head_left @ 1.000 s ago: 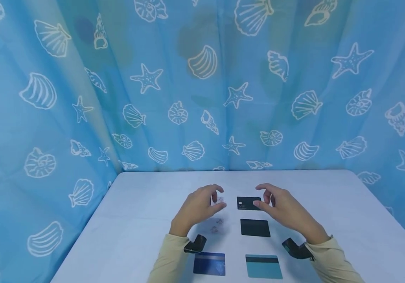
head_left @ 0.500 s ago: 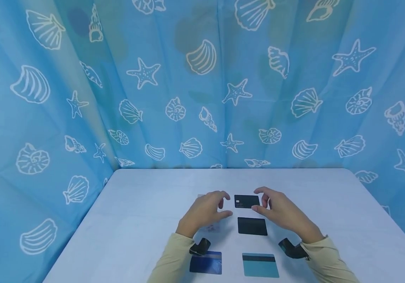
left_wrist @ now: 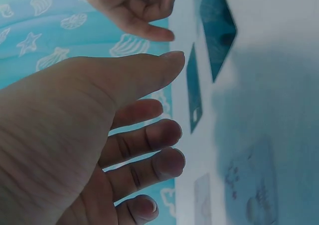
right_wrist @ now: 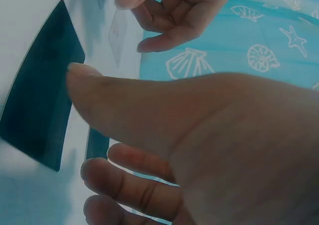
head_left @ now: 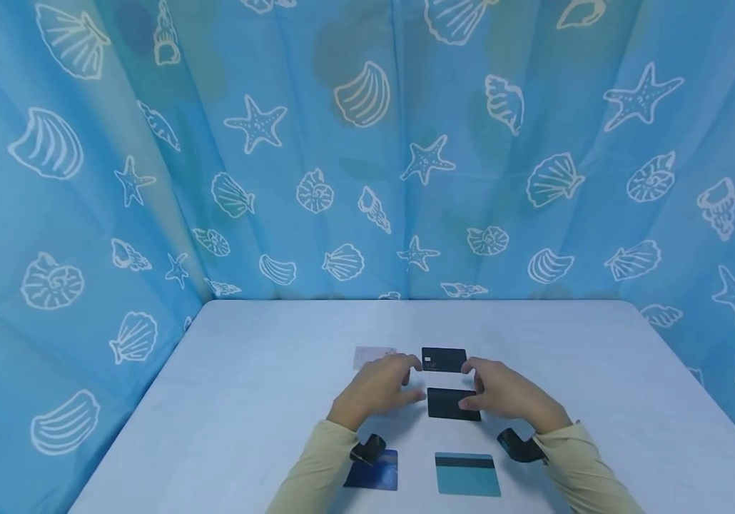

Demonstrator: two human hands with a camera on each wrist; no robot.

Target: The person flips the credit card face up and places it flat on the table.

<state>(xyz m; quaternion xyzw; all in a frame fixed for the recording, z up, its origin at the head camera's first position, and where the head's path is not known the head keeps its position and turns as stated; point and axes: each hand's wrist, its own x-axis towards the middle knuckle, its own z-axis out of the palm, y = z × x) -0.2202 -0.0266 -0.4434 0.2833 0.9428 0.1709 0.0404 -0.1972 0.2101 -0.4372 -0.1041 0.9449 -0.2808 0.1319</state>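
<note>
- The likeliest trouble is a pick-up that skids: the lower black card (head_left: 442, 405) lies flat on the white table (head_left: 265, 371), so a thumb pressing down on its face would probably slide it rather than lift it.
- The upper black card (head_left: 444, 360) lies just beyond the lower one, close to the right fingertips; a careless sweep of the right hand (head_left: 512, 392) could knock either card askew.
- The left hand (head_left: 374, 389) covers most of the lower pale card (left_wrist: 251, 185) in the head view, so a drop of the palm might drag that card unseen.
- The left wrist camera (head_left: 368, 449) overlaps the blue card (head_left: 375, 474) from above; a low wrist could brush it.
- Both hands hold nothing, each with a wide gap between thumb and bent fingers.
- The right thumb overlaps the lower black card's right end; whether it touches cannot be told.
- Both black cards lie between the hands, the left fingertips just short of their left ends.
- The upper pale card (head_left: 369, 354) lies beyond the left hand, and the teal card (head_left: 468, 474) nearer the person.
</note>
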